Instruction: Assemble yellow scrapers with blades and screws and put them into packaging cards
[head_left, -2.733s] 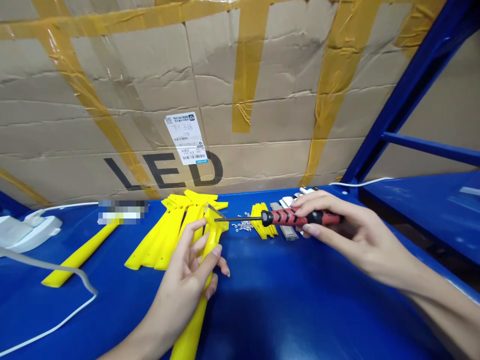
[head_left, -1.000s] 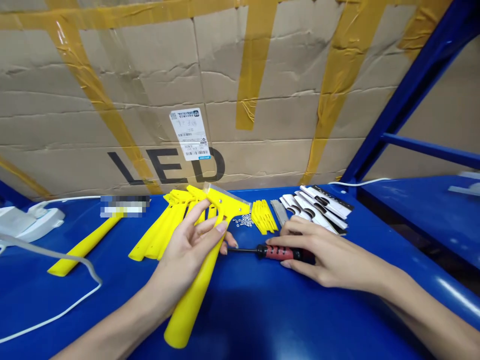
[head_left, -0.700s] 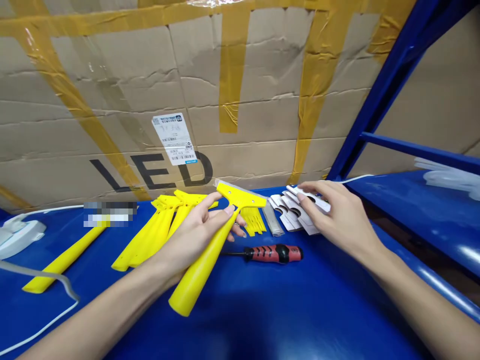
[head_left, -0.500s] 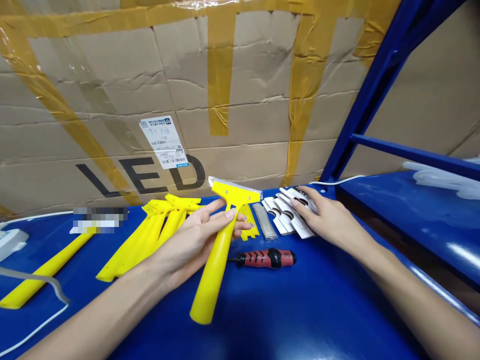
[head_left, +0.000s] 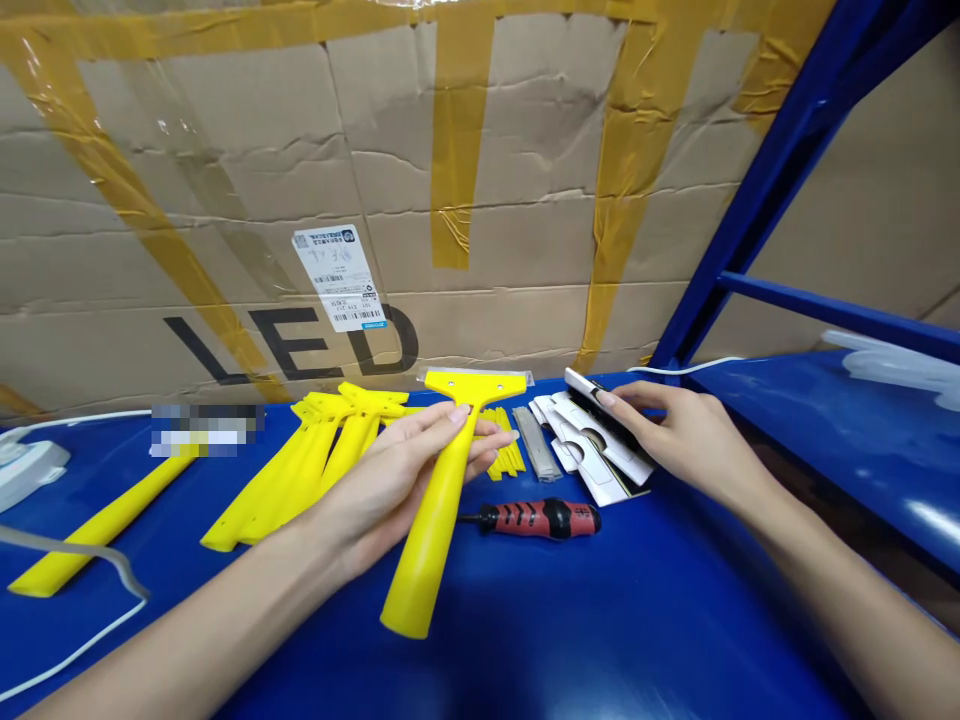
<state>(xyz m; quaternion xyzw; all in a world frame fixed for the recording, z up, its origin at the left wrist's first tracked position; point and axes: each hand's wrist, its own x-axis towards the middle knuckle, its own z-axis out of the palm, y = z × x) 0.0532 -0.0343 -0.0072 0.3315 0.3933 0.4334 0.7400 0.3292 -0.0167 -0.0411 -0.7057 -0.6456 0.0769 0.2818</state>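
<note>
My left hand [head_left: 420, 455] is closed around the neck of a yellow scraper [head_left: 427, 540], whose wide head with two screws and a clear strip along its edge points away from me. At the right, my right hand [head_left: 679, 425] pinches a white-and-black cardboard sleeve [head_left: 589, 385], tilted up at the back of a small pile. More white sleeves with round cut-outs [head_left: 589, 460] lie fanned out beneath it. Just left of them are grey metal strips [head_left: 536, 445] and thin yellow strips [head_left: 508, 455]. A red-and-black screwdriver [head_left: 540, 519] lies in front.
Several yellow scraper handles [head_left: 292, 480] are piled left of my left hand. Farther left lies another yellow scraper [head_left: 105, 525] with its head blurred out, near a white cable [head_left: 75, 655]. A taped cardboard box [head_left: 510, 290] stands behind the blue table [head_left: 600, 640]; a blue metal frame [head_left: 750, 210] rises at right.
My right hand has raised one sleeve's edge from the pile, and the other sleeves have shifted and spread. The scraper in my left hand has turned slightly, its head now nearly level.
</note>
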